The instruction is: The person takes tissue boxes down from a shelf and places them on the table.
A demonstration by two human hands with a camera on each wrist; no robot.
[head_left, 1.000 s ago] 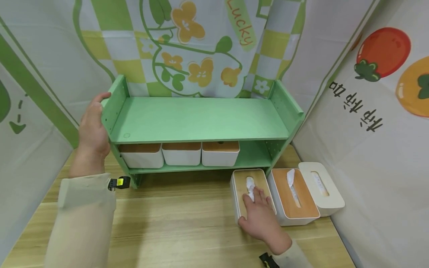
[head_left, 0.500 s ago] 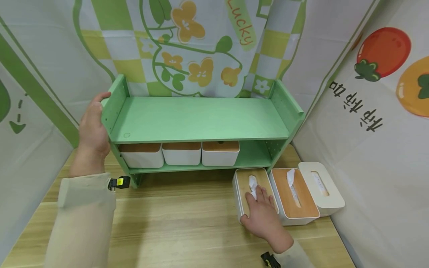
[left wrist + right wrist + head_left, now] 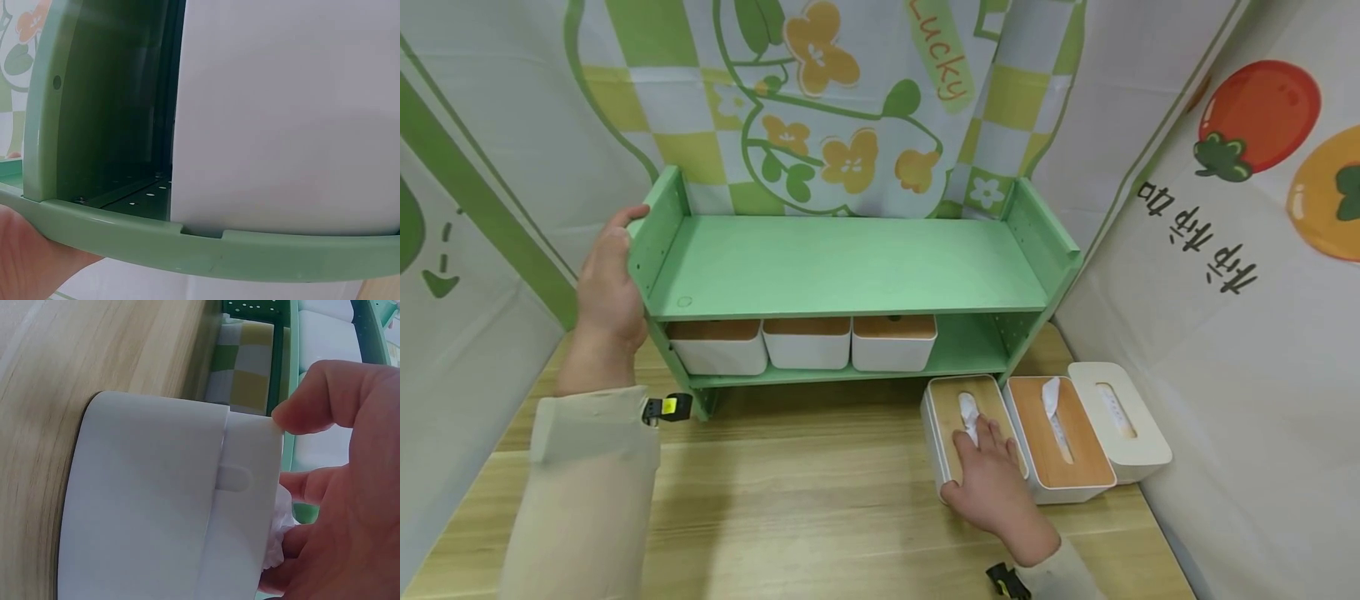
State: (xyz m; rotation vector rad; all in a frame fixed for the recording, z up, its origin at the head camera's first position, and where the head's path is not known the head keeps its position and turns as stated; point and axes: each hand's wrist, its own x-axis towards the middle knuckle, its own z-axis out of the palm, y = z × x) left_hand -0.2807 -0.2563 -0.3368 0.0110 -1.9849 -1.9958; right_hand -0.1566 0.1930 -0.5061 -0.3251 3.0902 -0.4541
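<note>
I have the left hand gripping the left side panel of the green shelf, its digits wrapped over the edge with the panel held between them. My right hand lies spread on the lid of a tissue box, fingers touching the lid beside the white tissue and thumb against the lid's edge; it touches the box without closing round it. That box sits on the wooden table, its far end just in front of the shelf's right end.

On its right side I have hardly any margin: the orange-lidded box stands right alongside, and I can't tell whether the walls touch. Past that, the cream box sits close to the right-hand cloth wall. To the left I see a wide run of tabletop reaching toward the left sleeve. On the lower shelf, three white boxes stand in a row toward the left, leaving a gap before the right side panel.
</note>
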